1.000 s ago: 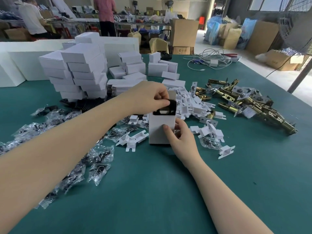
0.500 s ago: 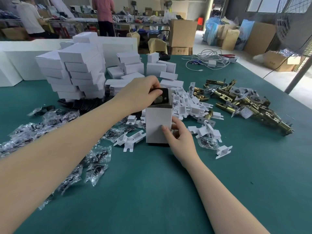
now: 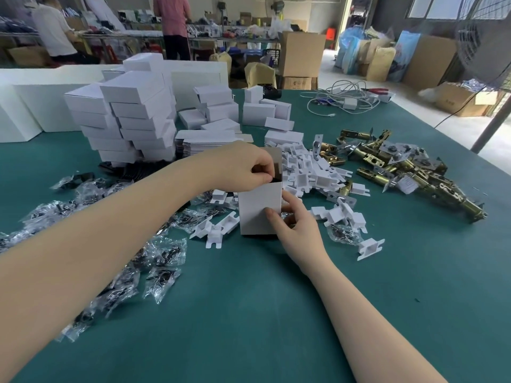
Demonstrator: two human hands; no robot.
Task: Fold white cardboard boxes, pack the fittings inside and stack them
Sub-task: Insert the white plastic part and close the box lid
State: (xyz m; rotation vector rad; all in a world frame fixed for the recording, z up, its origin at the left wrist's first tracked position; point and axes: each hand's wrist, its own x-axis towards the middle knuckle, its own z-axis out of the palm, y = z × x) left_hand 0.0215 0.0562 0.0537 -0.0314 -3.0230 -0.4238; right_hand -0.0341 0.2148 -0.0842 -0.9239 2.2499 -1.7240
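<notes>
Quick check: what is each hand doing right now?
Left hand: pinches a black fitting at the open top of the white box.
Right hand: holds the box upright.

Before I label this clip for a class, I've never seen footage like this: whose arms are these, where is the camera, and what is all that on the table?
There is no machine: a person wears a wide-angle camera on the head, looking down at their own bare arms. The left hand pushes a black fitting into the open top of an upright white box, which the right hand steadies on its side. On the green table lie clear bagged parts at left, white plastic pieces and brass latches at right, and stacked white boxes behind.
</notes>
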